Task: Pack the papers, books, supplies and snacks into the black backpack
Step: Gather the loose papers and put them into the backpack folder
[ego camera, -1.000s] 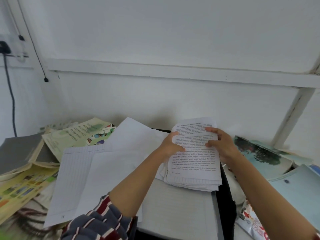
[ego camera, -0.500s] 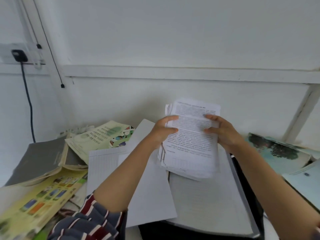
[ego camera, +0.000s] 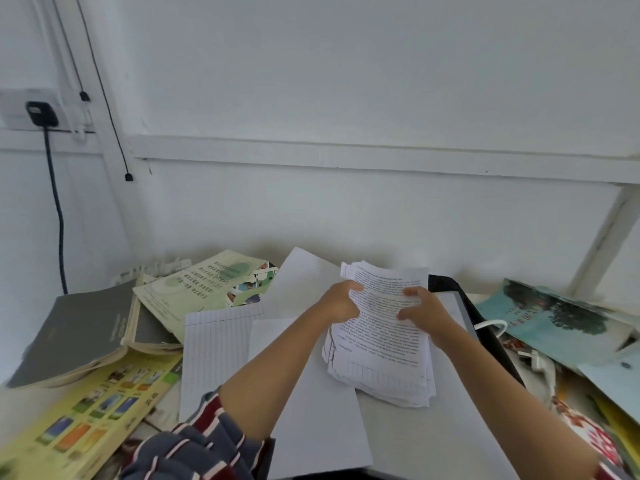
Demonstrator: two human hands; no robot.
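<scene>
Both hands, left and right, pinch a stack of printed papers by its side edges above loose sheets.

One camera, worn on the person's head.
It looks forward and down, close over both arms. The left hand and right hand hold the paper stack mid-picture; a white wall fills the top.

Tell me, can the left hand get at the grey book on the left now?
Probably not at once: the left hand grips the printed papers with the right hand. The grey book lies uncovered, so once freed, likely yes.
</scene>
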